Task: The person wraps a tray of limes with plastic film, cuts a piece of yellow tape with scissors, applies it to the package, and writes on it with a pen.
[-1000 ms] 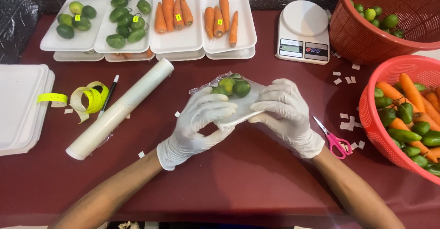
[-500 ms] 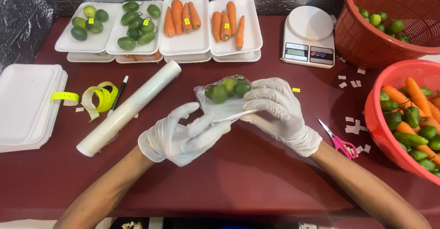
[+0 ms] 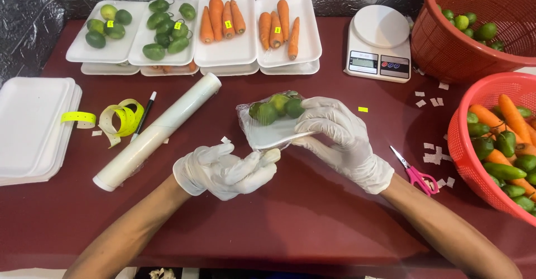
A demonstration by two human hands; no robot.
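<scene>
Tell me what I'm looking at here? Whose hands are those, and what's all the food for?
The camera sits on a person's head, looking down at their own gloved hands over a dark red table. The right hand holds a small white tray of limes wrapped in clear film. The left hand is open just beside it, holding nothing. Nearby lie a roll of film, pink scissors, a kitchen scale, filled trays of carrots, and red baskets of vegetables.
</scene>
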